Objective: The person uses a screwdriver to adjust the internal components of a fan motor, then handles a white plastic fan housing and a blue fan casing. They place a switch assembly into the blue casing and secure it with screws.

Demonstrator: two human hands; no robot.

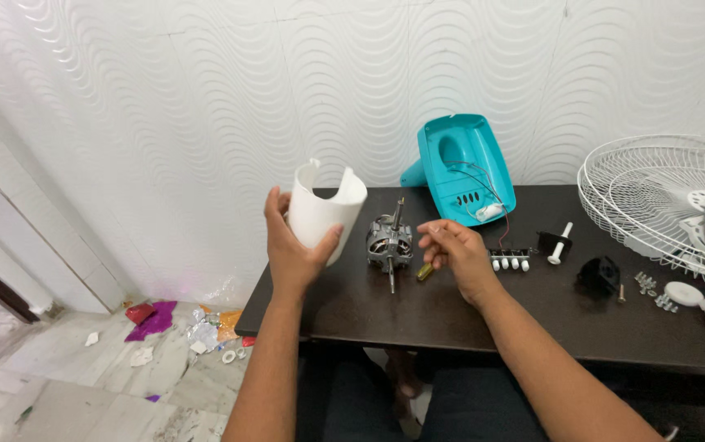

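My left hand (291, 245) holds a white curved plastic cover (325, 209) up above the left end of the dark table (418, 315). A bare fan motor (389, 242) with its shaft lies on the table just right of the cover. My right hand (455, 252) hovers beside the motor with fingers loosely curled, holding nothing. A small yellow-handled screwdriver (424, 272) lies under that hand's fingers.
A teal fan base shell (467, 168) with wires leans against the wavy white wall. A white switch block (510, 259), black knob parts (598, 274), screws (646, 284) and a white wire fan guard (668, 205) lie to the right. Scraps litter the floor (180, 327) at left.
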